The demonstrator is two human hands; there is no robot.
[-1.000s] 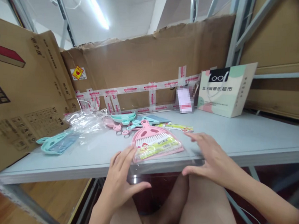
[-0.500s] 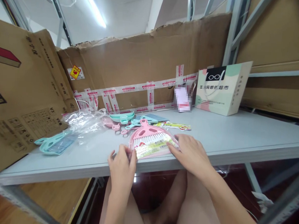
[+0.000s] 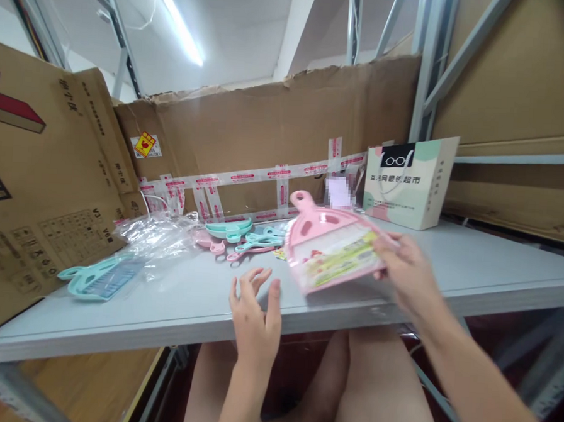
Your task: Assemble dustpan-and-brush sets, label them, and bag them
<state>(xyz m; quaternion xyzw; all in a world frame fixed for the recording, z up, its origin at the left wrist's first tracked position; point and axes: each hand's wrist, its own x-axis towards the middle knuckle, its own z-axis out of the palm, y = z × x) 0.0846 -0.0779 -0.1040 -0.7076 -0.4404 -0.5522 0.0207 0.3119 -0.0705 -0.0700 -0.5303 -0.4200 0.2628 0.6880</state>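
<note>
My right hand (image 3: 404, 264) grips the right edge of a pink dustpan (image 3: 304, 228), which is lifted and tilted above the table. A clear wrapper covers the dustpan, and a yellow-green printed card (image 3: 346, 255) shows at its front. Any brush inside is too blurred to make out. Left of the dustpan and apart from it, my left hand (image 3: 255, 304) holds nothing, its fingers spread and slightly curled. Behind my left hand lie turquoise and pink dustpans and brushes (image 3: 229, 228) in a loose group.
A turquoise dustpan with brush (image 3: 99, 280) lies at the table's left. Crumpled clear plastic bags (image 3: 160, 236) sit behind it. Cardboard boxes (image 3: 51, 180) stand at left and back. A paper gift bag (image 3: 406, 186) stands at the right rear. The table (image 3: 487, 266) has a straight front edge.
My right hand has raised the pink dustpan off the table and carried it to the right. My left hand has let go of its left side and opened.
</note>
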